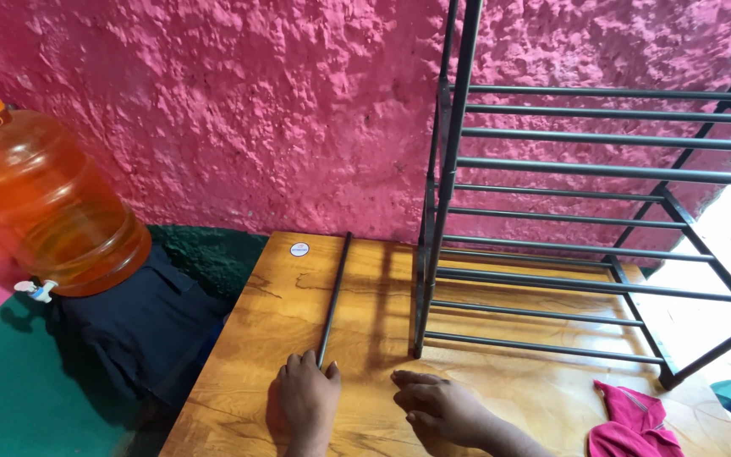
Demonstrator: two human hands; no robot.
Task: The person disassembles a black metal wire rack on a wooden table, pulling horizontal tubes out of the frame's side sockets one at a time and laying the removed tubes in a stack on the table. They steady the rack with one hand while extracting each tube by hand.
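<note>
A loose dark metal rod [334,296] lies on the wooden table [365,330], running from the back toward me. My left hand [305,402] rests flat on the wood, its fingertips at the rod's near end. My right hand [442,406] lies palm down beside it, fingers pointing left, holding nothing. A black metal rack [552,220] with several tiers of horizontal bars stands on the table just beyond my right hand, its front left leg [420,326] close to my fingers.
An orange translucent water jug [48,211] with a small tap sits at the left on a dark cloth [141,326]. A rough pink wall [255,110] backs the table. A crumpled pink-red cloth [632,423] lies at the table's near right corner.
</note>
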